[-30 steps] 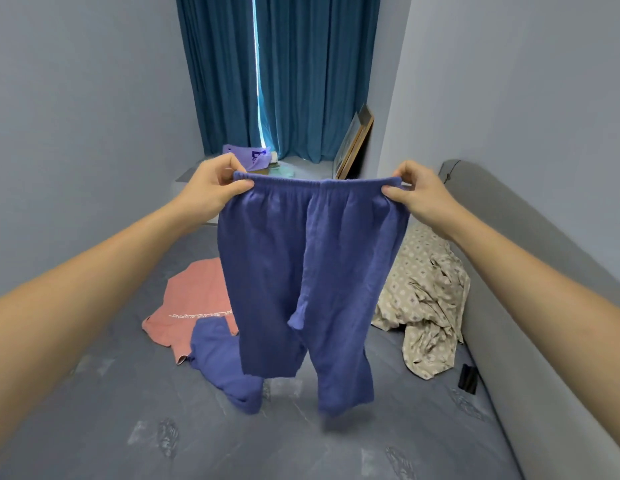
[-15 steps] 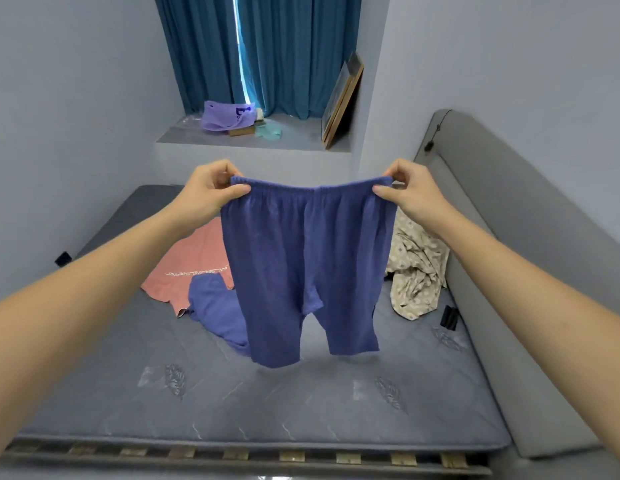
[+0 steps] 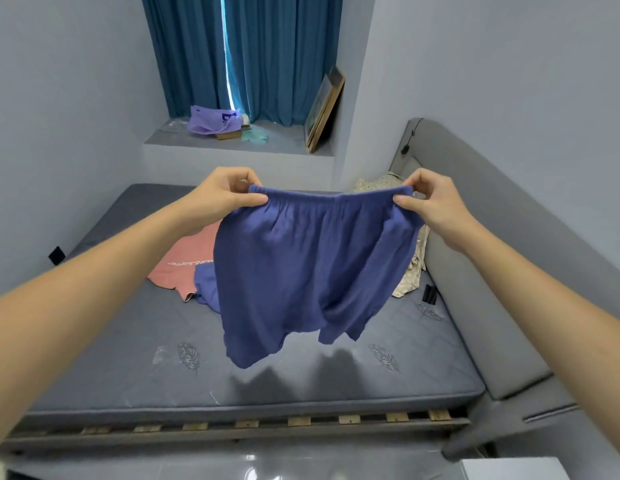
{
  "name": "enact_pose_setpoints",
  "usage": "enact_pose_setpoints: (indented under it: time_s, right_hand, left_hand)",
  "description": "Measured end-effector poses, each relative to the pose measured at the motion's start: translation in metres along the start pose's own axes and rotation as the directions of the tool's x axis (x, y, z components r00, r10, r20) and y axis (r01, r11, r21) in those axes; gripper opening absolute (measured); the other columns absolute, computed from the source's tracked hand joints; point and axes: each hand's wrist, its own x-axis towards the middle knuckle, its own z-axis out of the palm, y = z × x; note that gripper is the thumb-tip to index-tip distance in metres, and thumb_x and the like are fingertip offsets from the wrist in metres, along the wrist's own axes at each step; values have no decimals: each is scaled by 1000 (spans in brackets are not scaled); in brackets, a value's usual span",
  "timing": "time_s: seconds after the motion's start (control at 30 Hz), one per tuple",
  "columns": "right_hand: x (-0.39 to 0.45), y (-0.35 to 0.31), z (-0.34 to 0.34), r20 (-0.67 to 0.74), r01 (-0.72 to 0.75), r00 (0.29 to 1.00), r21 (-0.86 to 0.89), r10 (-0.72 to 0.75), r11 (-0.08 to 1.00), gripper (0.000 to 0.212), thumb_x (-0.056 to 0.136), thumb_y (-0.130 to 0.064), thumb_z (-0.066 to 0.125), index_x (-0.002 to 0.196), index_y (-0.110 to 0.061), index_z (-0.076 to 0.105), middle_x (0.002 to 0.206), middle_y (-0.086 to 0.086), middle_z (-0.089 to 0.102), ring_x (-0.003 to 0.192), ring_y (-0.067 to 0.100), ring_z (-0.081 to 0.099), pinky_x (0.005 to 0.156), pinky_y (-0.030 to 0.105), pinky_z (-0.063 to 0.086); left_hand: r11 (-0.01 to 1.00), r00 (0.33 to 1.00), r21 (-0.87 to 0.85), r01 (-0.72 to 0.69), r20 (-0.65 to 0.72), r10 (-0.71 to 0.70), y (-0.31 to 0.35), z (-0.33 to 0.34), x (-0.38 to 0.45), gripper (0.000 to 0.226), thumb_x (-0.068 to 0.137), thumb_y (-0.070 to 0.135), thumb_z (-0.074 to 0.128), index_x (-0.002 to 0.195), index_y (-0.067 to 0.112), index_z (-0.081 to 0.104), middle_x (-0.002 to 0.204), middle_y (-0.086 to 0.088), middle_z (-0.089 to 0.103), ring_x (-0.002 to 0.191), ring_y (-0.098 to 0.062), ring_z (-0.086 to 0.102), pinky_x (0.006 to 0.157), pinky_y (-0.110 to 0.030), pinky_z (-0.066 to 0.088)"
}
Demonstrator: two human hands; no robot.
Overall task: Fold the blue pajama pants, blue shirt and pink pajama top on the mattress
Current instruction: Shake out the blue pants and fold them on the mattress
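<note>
Grey mattress [image 3: 128, 375] fills the floor of this narrow room, teal curtains [image 3: 277, 53] at the far window, padded headboard [image 3: 509, 237] along the right. Starting on the left, your left hand [image 3: 225, 199] pinches one corner of the waistband, thumb and fingers closed on the elastic. Below and behind it, the pink pajama top [image 3: 184, 268] lies crumpled on the mattress, with the blue shirt [image 3: 206, 285] bunched just beside it, both unfolded. In the middle, the blue pajama pants [image 3: 301, 271] hang in the air above the mattress, legs swung toward you, their shadow on the bare patch underneath. Over on the right, your right hand [image 3: 436, 202] grips the other waistband corner the same way, with the patterned blanket [image 3: 410, 275] heaped behind it. Keep the waistband taut and level, let the legs settle, then lower them flat onto that bare near patch, clear of the other two garments. Bring one leg over the other only once the fabric lies smooth; wrinkles now will likely carry into every fold.
</note>
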Motion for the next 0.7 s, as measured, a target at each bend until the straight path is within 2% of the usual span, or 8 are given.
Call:
enact_pose_setpoints:
  time_s: [0.07, 0.13, 0.27, 0.37, 0.47, 0.6, 0.7]
  right_hand:
    - [-6, -6, 4, 0, -2, 1000, 3, 2, 1000, 9, 90, -5, 70, 88, -7, 62, 87, 4, 67, 77, 7, 62, 72, 22, 51]
    - [-7, -8, 9, -2, -9, 1000, 7, 9, 1000, 10, 90, -5, 71, 87, -11, 62, 89, 5, 69, 79, 9, 63, 75, 25, 51]
    - [3, 4, 25, 11, -29, 1000, 5, 29, 1000, 9, 90, -7, 71, 90, -11, 63, 92, 6, 68, 82, 12, 63, 77, 27, 51]
    - [20, 28, 42, 23, -53, 998, 9, 53, 999, 12, 89, -6, 72, 88, -13, 62, 85, -2, 65, 78, 7, 61, 75, 24, 48]
    - [45, 66, 63, 30, -97, 995, 18, 97, 995, 10, 89, -6, 72, 90, -10, 62, 84, -4, 64, 76, 4, 60, 73, 21, 46]
    - [97, 139, 98, 61, -165, 985, 19, 164, 986, 11, 89, -5, 71, 95, -1, 62, 90, 1, 65, 81, 5, 60, 75, 21, 46]
    - [146, 209, 128, 94, -213, 973, 16, 210, 977, 10, 89, -5, 71, 93, -7, 62, 92, 3, 65, 84, 9, 59, 73, 16, 46]
  left_hand:
    - [1000, 1000, -2, -14, -11, 14, -1, -3, -6, 16, 93, 13, 72, 92, 0, 63, 84, -14, 70, 77, -18, 62, 71, -31, 48]
    - [1000, 999, 15, -16, -29, 16, -5, -5, -6, 16, 93, 14, 72, 94, 0, 63, 88, -18, 72, 78, -17, 64, 74, -32, 51]
    - [999, 997, 30, -26, -77, 28, -21, -6, 5, 15, 95, 14, 70, 97, 1, 63, 89, -8, 73, 77, -10, 67, 72, -25, 54]
    - [999, 996, 41, -10, -93, 14, -47, -4, 26, 14, 96, 15, 69, 97, 2, 64, 89, -3, 72, 77, -9, 67, 71, -22, 53]
    - [999, 993, 45, 18, -116, -12, -81, 2, 58, 12, 96, 13, 68, 98, 2, 64, 89, -1, 71, 78, -8, 65, 73, -21, 51]
    - [995, 987, 47, 92, -139, -85, -140, 17, 121, 6, 96, 7, 66, 96, 2, 63, 89, 0, 69, 77, -5, 62, 74, -15, 50]
    - [982, 978, 79, 170, -133, -159, -199, 32, 181, 10, 95, 8, 66, 88, 14, 63, 85, 7, 67, 76, -1, 61, 75, -13, 49]
